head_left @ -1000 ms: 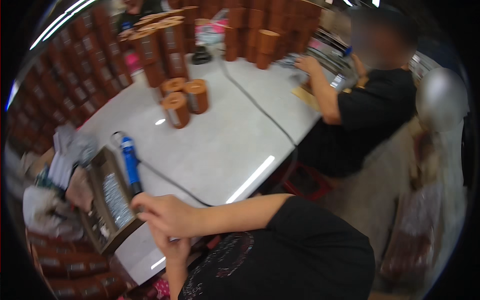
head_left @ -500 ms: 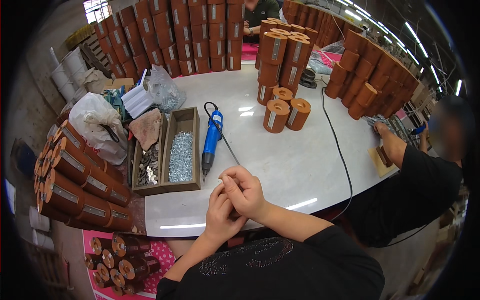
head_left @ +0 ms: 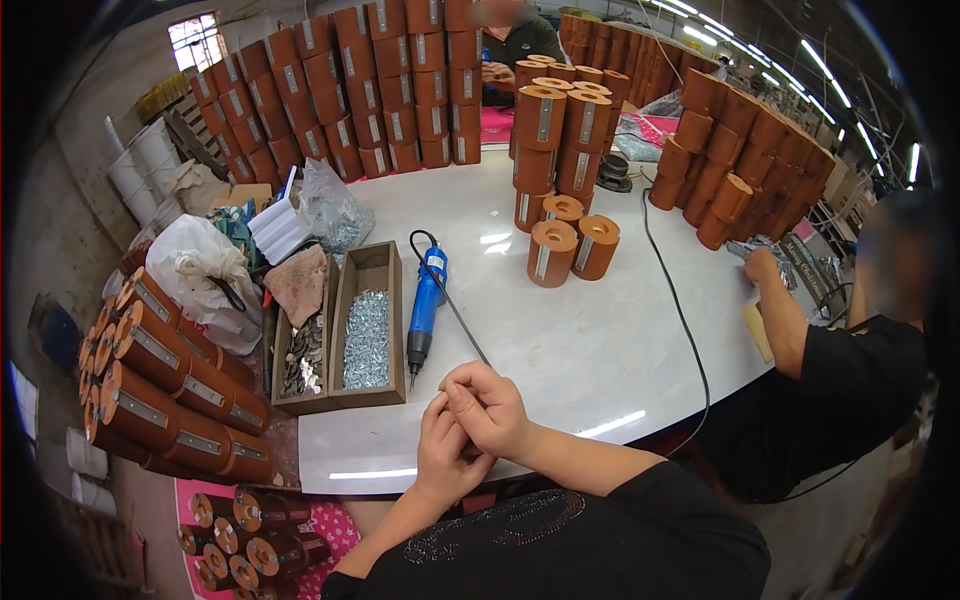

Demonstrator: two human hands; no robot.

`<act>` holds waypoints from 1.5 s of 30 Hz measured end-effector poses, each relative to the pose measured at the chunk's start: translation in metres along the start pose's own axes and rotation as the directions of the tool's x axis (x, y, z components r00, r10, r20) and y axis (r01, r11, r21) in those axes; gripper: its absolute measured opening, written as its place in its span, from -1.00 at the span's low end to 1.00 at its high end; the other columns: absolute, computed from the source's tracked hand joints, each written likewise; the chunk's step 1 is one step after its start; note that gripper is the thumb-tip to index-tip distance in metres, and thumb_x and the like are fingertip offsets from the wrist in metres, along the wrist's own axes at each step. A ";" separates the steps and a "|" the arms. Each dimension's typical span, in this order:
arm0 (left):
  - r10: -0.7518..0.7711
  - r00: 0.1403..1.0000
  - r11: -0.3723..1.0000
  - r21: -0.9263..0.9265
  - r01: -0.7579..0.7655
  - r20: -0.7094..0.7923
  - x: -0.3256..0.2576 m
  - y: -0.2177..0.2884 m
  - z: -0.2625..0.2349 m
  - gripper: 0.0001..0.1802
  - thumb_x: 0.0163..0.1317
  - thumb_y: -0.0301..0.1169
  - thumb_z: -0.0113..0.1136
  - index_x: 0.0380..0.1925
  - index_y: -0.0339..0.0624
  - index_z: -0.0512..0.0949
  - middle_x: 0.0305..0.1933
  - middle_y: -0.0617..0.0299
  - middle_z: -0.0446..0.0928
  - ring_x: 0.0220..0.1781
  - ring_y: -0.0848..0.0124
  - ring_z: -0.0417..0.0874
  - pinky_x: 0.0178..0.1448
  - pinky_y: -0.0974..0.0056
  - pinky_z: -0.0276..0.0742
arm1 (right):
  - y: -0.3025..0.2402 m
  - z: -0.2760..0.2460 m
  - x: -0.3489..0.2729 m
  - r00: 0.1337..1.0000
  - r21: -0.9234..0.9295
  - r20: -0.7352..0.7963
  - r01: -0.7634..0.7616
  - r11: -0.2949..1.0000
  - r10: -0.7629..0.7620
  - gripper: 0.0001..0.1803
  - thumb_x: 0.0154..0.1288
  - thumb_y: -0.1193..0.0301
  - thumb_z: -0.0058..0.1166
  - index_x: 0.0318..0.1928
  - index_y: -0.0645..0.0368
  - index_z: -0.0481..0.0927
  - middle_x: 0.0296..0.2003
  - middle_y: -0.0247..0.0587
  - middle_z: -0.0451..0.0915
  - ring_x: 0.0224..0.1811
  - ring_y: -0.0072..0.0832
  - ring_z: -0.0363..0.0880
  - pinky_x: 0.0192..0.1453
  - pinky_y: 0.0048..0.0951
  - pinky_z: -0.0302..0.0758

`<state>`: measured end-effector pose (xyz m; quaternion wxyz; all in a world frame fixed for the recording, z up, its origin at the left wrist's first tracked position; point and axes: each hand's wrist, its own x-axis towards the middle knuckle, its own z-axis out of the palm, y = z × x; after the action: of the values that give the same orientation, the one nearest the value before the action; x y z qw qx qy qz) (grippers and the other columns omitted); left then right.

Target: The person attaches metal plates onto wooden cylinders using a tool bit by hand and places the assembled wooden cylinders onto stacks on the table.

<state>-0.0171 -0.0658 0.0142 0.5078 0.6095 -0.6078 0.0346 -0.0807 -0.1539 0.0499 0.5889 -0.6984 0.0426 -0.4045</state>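
My left hand (head_left: 447, 455) and my right hand (head_left: 492, 412) are closed together above the front edge of the white table. The right hand's fingers curl over the left's fingertips, and whatever may be inside them is hidden. Just beyond them lies a blue electric screwdriver (head_left: 427, 302) with a black cord, its bit pointing toward me. Left of it a wooden box (head_left: 397, 330) holds many small silvery screws (head_left: 367, 340). Dark and shiny flat metal pieces (head_left: 305, 355) fill the neighbouring compartment, with a pinkish cloth (head_left: 297, 285) over its far end.
Brown cylinders with metal strips stand in a small group (head_left: 553, 255) mid-table, in tall stacks (head_left: 400, 90) behind, and in a pile (head_left: 165, 400) at left. A black cable (head_left: 668, 275) crosses the table. Co-workers sit at right (head_left: 830, 370) and at the back (head_left: 520, 45).
My hands stay clasped in the same place. The view has tilted slightly, so the table's things appear lower. At right the co-worker's arm has shifted.
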 end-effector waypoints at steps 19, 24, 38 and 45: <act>0.020 1.000 0.999 0.041 -0.020 -0.004 -0.008 -0.015 0.001 -0.64 -0.33 -0.43 0.33 -0.46 -0.28 0.46 -0.25 0.03 0.45 0.06 0.00 0.35 0.07 0.11 0.33 | 0.012 -0.014 0.005 0.970 0.381 0.239 -0.125 0.916 0.033 -0.89 0.28 0.49 -0.16 -0.29 0.32 0.37 -0.58 -0.28 0.40 -0.69 -0.72 0.23 -0.66 -0.70 0.16; 0.011 1.000 0.999 0.037 -0.010 -0.026 -0.006 -0.015 0.002 -0.67 -0.37 -0.43 0.36 -0.56 -0.25 0.43 -0.38 0.09 0.44 0.02 0.03 0.38 0.06 0.13 0.34 | 0.013 -0.015 0.009 0.965 0.423 0.260 -0.072 0.903 -0.045 -0.86 0.30 0.50 -0.25 -0.29 0.34 0.35 -0.76 -0.39 0.20 -0.78 -0.71 0.08 -0.70 -0.65 0.10; -0.083 0.972 0.953 0.302 0.013 0.221 -0.008 0.019 -0.017 -0.56 -0.40 -0.38 0.41 -0.42 -0.21 0.47 0.09 0.00 0.23 0.19 -0.04 0.16 0.15 0.04 0.23 | -0.039 -0.076 -0.013 0.966 0.408 -0.116 0.257 0.876 -0.230 -0.83 0.33 0.45 -0.33 -0.28 0.26 0.35 -0.78 -0.47 0.08 -0.79 -0.71 0.03 -0.71 -0.65 0.09; -0.132 0.976 0.899 0.436 0.045 0.171 -0.012 0.014 -0.021 -0.57 -0.39 -0.38 0.37 -0.41 -0.21 0.46 0.09 0.03 0.22 0.19 -0.03 0.16 0.17 0.04 0.18 | -0.043 -0.072 -0.015 0.966 0.454 -0.148 0.257 0.853 -0.213 -0.85 0.31 0.49 -0.30 -0.27 0.29 0.36 -0.77 -0.46 0.10 -0.79 -0.70 0.03 -0.72 -0.63 0.09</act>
<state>-0.0186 -0.0399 0.0245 0.2999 0.7338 -0.6037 0.0840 -0.1527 -0.1895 0.0777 0.6839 -0.5154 -0.1154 -0.5033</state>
